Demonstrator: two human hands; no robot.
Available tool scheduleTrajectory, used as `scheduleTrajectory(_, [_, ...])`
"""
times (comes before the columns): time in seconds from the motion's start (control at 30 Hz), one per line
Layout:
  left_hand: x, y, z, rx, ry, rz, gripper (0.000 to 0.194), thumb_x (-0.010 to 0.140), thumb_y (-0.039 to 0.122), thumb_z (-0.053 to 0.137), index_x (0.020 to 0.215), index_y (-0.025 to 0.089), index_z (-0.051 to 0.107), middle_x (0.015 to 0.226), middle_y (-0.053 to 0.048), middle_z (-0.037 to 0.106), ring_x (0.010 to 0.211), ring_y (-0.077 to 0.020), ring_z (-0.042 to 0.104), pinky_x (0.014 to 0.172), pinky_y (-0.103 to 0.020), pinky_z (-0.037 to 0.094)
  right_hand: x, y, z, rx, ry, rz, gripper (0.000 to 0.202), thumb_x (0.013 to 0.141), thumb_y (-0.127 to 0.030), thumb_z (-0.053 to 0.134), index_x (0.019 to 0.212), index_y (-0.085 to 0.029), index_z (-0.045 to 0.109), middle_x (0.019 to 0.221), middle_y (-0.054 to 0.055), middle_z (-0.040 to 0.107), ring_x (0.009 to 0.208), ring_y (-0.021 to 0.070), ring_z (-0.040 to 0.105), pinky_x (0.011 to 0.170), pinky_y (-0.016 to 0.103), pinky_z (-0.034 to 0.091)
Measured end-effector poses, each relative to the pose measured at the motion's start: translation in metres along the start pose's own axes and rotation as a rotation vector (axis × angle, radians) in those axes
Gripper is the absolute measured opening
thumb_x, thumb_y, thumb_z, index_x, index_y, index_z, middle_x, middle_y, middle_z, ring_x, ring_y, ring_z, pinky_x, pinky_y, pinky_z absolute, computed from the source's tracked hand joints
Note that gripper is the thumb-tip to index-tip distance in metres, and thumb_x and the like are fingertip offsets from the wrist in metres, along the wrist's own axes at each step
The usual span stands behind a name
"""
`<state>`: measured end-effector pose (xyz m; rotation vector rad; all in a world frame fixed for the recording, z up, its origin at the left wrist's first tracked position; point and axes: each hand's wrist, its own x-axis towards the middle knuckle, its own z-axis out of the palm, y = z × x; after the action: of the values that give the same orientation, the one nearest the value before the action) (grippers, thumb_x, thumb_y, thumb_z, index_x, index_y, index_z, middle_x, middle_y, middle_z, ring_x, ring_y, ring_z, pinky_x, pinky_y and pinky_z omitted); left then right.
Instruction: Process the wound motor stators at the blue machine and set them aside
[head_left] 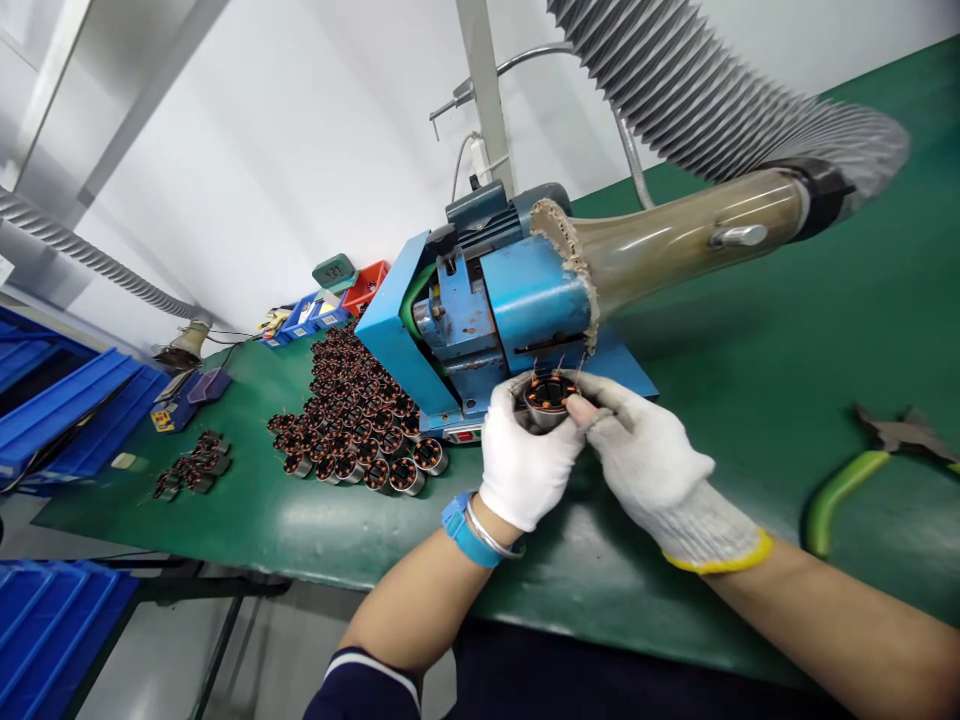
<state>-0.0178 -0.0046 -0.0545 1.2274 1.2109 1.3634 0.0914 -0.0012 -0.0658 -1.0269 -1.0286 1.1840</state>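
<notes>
A round motor stator with a black and copper top and thin wires sticking up is held just in front of the blue machine. My left hand, in a white glove, is wrapped round its left and lower side. My right hand, also gloved, closes on its right side, with a bare thumb tip against the rim. Below the machine's slot, the wires point upward. Several similar stators stand grouped on the green table left of the machine.
Green-handled pliers lie at the right on the green table. A duct joins the machine to a grey hose. Small bins stand at the back, a smaller stator group lies left, and blue trays are far left.
</notes>
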Motion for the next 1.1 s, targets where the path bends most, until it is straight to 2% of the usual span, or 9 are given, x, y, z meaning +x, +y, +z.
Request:
scheduleTrajectory(0.17, [0.009,0.011,0.009,0.09,0.109,0.002,0.068,0.059,0.034,0.102,0.109,0.022,0.059,0.11,-0.01,0.078,0.102,-0.0287,0.078,0.099,-0.046,0.061,0.011,-0.002,-0.003,0.065,-0.064,-0.097,0.039,0.088,-0.053,0.074,0.113,-0.024,0.073,0.119,0.01,0.079,0.116,0.0338,0.074,0.109,0.052,0.058])
scheduleTrajectory(0.3, [0.009,0.022,0.011,0.164,0.149,0.024,0.058,0.064,0.035,0.097,0.106,0.021,0.06,0.108,-0.01,0.079,0.099,-0.027,0.078,0.094,-0.042,0.062,0.02,-0.009,-0.01,0.001,-0.125,-0.191,0.042,0.086,-0.057,0.073,0.11,-0.023,0.077,0.115,0.011,0.079,0.113,0.0342,0.074,0.106,0.052,0.059])
scheduleTrajectory(0.43, [0.008,0.031,0.011,0.228,0.169,0.038,0.045,0.072,0.035,0.09,0.103,0.02,0.062,0.104,-0.01,0.08,0.097,-0.0264,0.078,0.091,-0.039,0.062,0.026,-0.016,-0.013,-0.072,-0.154,-0.211,0.04,0.085,-0.054,0.073,0.108,-0.022,0.079,0.114,0.01,0.08,0.112,0.0352,0.074,0.108,0.051,0.058])
scheduleTrajectory(0.63, [0.011,0.046,0.01,0.321,0.15,0.038,0.041,0.07,0.038,0.087,0.097,0.019,0.063,0.098,-0.011,0.08,0.092,-0.0257,0.077,0.085,-0.035,0.059,0.027,-0.025,-0.009,-0.119,-0.15,-0.2,0.038,0.089,-0.047,0.065,0.111,-0.019,0.079,0.111,0.009,0.081,0.109,0.0341,0.075,0.104,0.048,0.06])
scheduleTrajectory(0.8, [0.014,0.055,0.009,0.385,0.131,0.053,0.037,0.072,0.04,0.084,0.094,0.018,0.064,0.094,-0.009,0.079,0.087,-0.0224,0.075,0.081,-0.032,0.057,0.026,-0.032,-0.007,-0.072,-0.172,-0.174,0.031,0.088,-0.046,0.064,0.101,-0.023,0.08,0.104,0.008,0.081,0.106,0.0331,0.077,0.1,0.044,0.062])
scheduleTrajectory(0.93, [0.015,0.058,0.008,0.422,0.113,0.064,0.035,0.071,0.038,0.084,0.092,0.018,0.064,0.092,-0.008,0.079,0.086,-0.0224,0.074,0.079,-0.032,0.056,0.024,-0.035,-0.002,-0.003,-0.124,-0.171,0.026,0.085,-0.045,0.067,0.094,-0.024,0.079,0.098,0.009,0.081,0.106,0.0332,0.076,0.096,0.043,0.064])
scheduleTrajectory(1.1, [0.019,0.062,0.006,0.458,0.073,0.044,0.036,0.069,0.035,0.086,0.091,0.019,0.063,0.09,-0.008,0.078,0.086,-0.0228,0.073,0.077,-0.031,0.054,0.02,-0.032,0.003,0.054,-0.066,-0.133,0.03,0.083,-0.045,0.068,0.099,-0.022,0.078,0.093,0.008,0.081,0.102,0.032,0.077,0.096,0.043,0.064])
